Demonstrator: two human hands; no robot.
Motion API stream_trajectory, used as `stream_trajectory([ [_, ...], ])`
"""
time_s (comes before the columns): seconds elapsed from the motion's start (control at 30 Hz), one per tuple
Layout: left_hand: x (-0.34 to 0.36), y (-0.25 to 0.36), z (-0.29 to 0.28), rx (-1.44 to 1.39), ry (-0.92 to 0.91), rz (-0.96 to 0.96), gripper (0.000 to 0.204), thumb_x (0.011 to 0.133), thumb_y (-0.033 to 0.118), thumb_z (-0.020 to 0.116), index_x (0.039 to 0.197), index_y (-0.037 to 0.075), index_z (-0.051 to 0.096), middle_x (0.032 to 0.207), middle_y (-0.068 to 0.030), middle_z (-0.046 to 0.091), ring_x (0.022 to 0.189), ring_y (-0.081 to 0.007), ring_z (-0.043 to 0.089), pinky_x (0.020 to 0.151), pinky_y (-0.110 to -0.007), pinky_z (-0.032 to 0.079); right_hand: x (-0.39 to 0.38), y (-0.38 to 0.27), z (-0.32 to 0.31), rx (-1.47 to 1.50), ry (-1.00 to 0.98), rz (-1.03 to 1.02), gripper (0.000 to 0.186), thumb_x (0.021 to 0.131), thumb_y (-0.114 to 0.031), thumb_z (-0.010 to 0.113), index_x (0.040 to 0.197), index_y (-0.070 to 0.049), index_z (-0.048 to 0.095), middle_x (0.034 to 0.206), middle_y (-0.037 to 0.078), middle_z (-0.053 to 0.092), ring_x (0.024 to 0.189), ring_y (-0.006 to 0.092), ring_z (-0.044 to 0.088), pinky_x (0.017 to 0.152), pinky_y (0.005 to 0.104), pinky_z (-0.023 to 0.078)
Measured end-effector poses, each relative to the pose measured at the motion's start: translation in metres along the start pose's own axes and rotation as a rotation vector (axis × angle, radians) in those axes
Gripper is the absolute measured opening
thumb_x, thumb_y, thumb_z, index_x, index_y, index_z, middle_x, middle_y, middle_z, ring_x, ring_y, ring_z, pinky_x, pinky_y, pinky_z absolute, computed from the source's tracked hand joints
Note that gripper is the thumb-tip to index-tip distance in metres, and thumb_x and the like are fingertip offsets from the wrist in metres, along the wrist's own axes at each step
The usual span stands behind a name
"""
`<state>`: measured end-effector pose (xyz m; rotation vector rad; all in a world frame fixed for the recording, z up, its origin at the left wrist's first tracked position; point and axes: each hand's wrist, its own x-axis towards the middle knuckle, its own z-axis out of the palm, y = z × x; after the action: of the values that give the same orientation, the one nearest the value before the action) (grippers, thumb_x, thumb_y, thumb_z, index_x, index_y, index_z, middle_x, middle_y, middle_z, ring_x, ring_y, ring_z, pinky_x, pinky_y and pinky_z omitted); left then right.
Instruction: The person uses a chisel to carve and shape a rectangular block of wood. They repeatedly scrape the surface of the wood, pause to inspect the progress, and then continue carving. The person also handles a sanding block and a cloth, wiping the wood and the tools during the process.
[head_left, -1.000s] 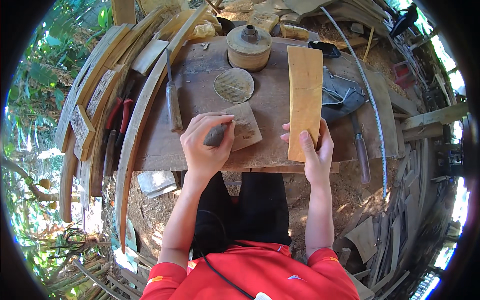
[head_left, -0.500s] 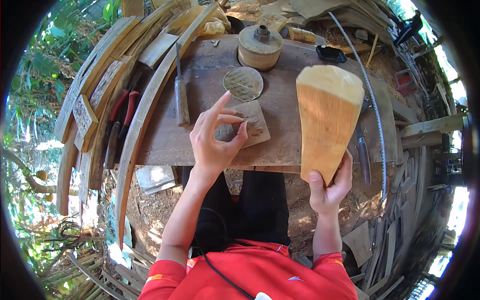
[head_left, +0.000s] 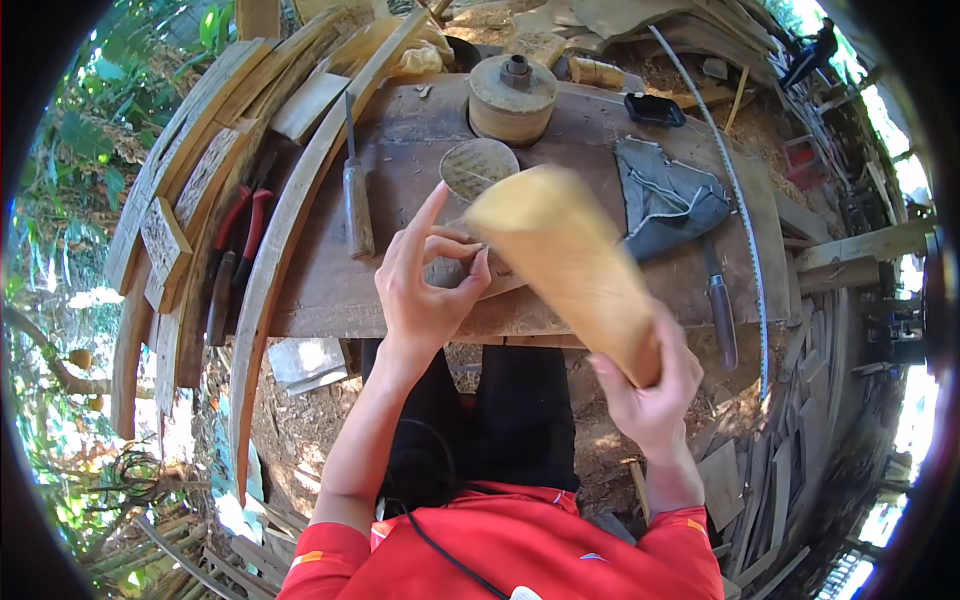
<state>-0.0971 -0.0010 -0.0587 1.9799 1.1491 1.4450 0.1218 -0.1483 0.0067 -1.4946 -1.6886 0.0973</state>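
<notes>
My right hand grips the narrow end of a tapered wooden piece, pale with a broad rounded far end and blurred by motion. That piece is tilted up to the left, over the bench. My left hand pinches thumb and a finger together beside its broad end, index finger stretched out; anything in the pinch is too small to make out. Beneath that hand lies a flat square wood block, partly covered by the wooden piece. Just beyond it is a round wooden disc.
The wooden bench bears a round wooden block with a metal fitting, a chisel, grey cloth, a wooden-handled tool and a black tray. Long boards and red-handled pliers lie left.
My right hand has swung the wooden piece left and tipped it, bringing its broad end near my left hand and uncovering the grey cloth. My left hand keeps its pinch.
</notes>
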Motion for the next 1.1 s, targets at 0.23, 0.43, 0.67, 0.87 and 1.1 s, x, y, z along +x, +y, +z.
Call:
stream_trajectory([
  [0.23,-0.002,0.002,0.001,-0.049,0.011,-0.024,0.089,0.071,0.000,0.086,0.154,0.004,0.054,0.079,-0.0022,0.075,0.088,-0.0177,0.074,0.091,-0.035,0.057,0.002,0.001,0.002,0.100,-0.064,0.088,0.065,0.086,-0.025,0.091,0.134,0.008,0.060,0.114,0.022,0.076,0.101,0.0347,0.079,0.085,0.0383,0.061],
  [0.43,-0.001,0.002,0.002,-0.072,0.001,-0.068,0.087,0.073,-0.001,0.086,0.154,0.004,0.054,0.080,-0.0033,0.074,0.085,-0.0173,0.074,0.090,-0.033,0.057,0.008,0.001,-0.001,0.083,-0.230,0.207,0.062,0.087,-0.023,0.089,0.134,0.008,0.061,0.116,0.022,0.076,0.104,0.0340,0.078,0.088,0.0384,0.060],
  [0.67,0.008,-0.010,-0.006,-0.325,-0.068,-0.141,0.030,0.091,-0.009,0.073,0.120,-0.003,0.076,0.095,-0.0054,0.073,0.089,-0.0082,0.067,0.088,-0.025,0.052,0.024,0.024,-0.006,0.255,-0.072,0.476,0.055,0.101,-0.028,0.076,0.140,0.008,0.062,0.117,0.017,0.076,0.109,0.0142,0.069,0.093,0.0320,0.055],
  [0.87,0.008,-0.010,-0.006,-0.002,0.047,-0.226,0.030,0.100,-0.003,0.066,0.129,-0.004,0.072,0.106,-0.0092,0.069,0.098,-0.0132,0.065,0.091,-0.026,0.050,0.023,0.056,0.005,-0.052,0.073,0.377,0.047,0.098,-0.028,0.078,0.131,0.006,0.071,0.100,0.020,0.075,0.094,0.0257,0.073,0.086,0.0374,0.055],
  [1.1,0.014,0.005,-0.018,-0.002,-0.196,0.112,0.078,0.084,0.023,0.089,0.151,0.001,0.056,0.140,-0.0239,0.061,0.134,-0.0394,0.057,0.113,-0.047,0.045,0.058,0.067,0.010,-0.555,0.341,0.048,0.027,0.093,-0.015,0.078,0.116,0.000,0.076,0.110,0.015,0.075,0.098,0.0333,0.070,0.089,0.0427,0.055],
])
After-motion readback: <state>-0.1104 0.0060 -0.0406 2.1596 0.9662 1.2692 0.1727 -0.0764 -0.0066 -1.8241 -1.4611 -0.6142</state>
